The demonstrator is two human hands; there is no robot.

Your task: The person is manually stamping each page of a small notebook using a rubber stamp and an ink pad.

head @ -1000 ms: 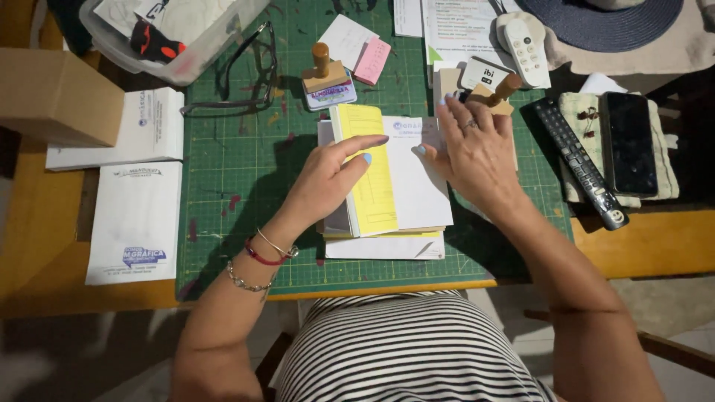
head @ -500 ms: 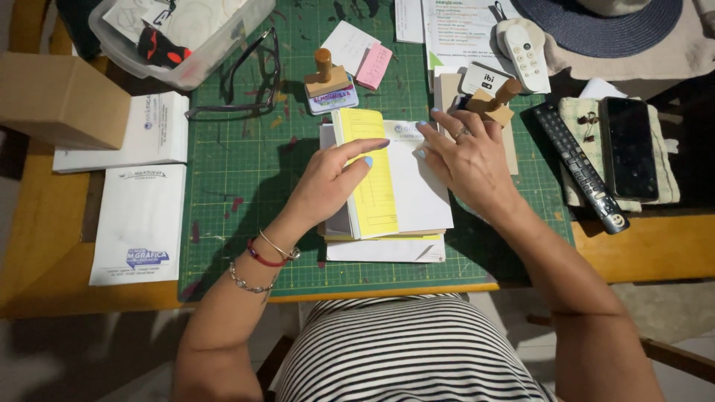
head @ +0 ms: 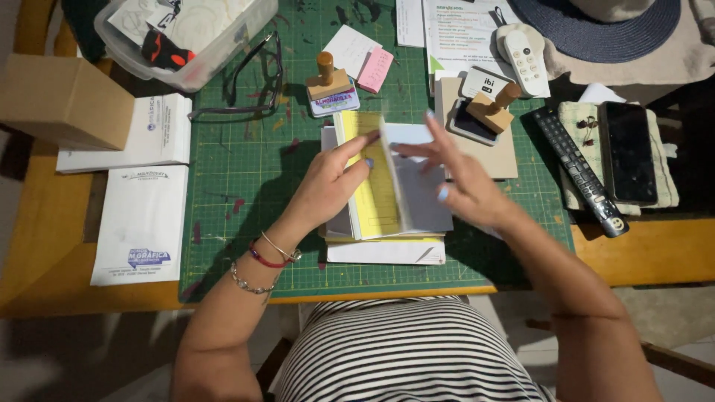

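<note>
A pad of white and yellow sheets (head: pixel 376 195) lies on the green cutting mat (head: pixel 246 193) in front of me. My left hand (head: pixel 328 186) rests on the pad's left side, fingers pressing down the yellow page. My right hand (head: pixel 458 175) is blurred above the right side, lifting a white sheet (head: pixel 413 186) that stands partly upright. A second flat stack (head: pixel 387 251) lies under the pad near the mat's front edge.
Two wooden-handled stamps (head: pixel 330 88) (head: pixel 495 108) and an ink pad (head: pixel 477 123) sit behind the pad. Glasses (head: pixel 246 82), a clear plastic tub (head: pixel 186 33), cardboard box (head: pixel 63 100) and white booklets (head: pixel 138 223) are left. A remote (head: pixel 577 171), phone (head: pixel 628 152) and hat (head: pixel 596 22) are right.
My right hand has lifted a white sheet off the pad's right side and is turning it leftward. My left hand's fingers have slid further onto the yellow page.
</note>
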